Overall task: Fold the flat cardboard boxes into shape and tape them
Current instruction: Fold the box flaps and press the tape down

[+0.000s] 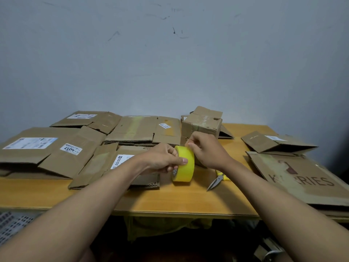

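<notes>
- The tape [184, 163], a yellow roll, stands on edge just above the table [170, 201], near its middle, and serves here as the landmark.
- The left hand [166, 159] grips the roll from its left side, thumb across the yellow band and fingers curled into the core.
- The right hand [205, 150] sits at the top right of the tape, fingertips pinched at the roll's upper edge; whether they hold a loose end of tape cannot be told.
- Scissors [217, 180] with yellow handles lie on the table just right of the tape, blades shut and pointing toward the near edge; the right forearm hides part of the handles.
- A folded box [203, 123] stands behind the tape, touching or nearly touching the right hand, its top flaps partly raised.
- Flat boxes [56, 150] with white labels overlap in a pile left of the tape and behind it, the nearest one partly covered by the left forearm.
- A large flat sheet [302, 178] with dark lettering lies right of the tape, its letters partly faded and its far corner cut off by the frame.
- Another flattened box [277, 142] lies behind that sheet.
- Under the table, below the tape, things sit in shadow and are hard to make out.
</notes>
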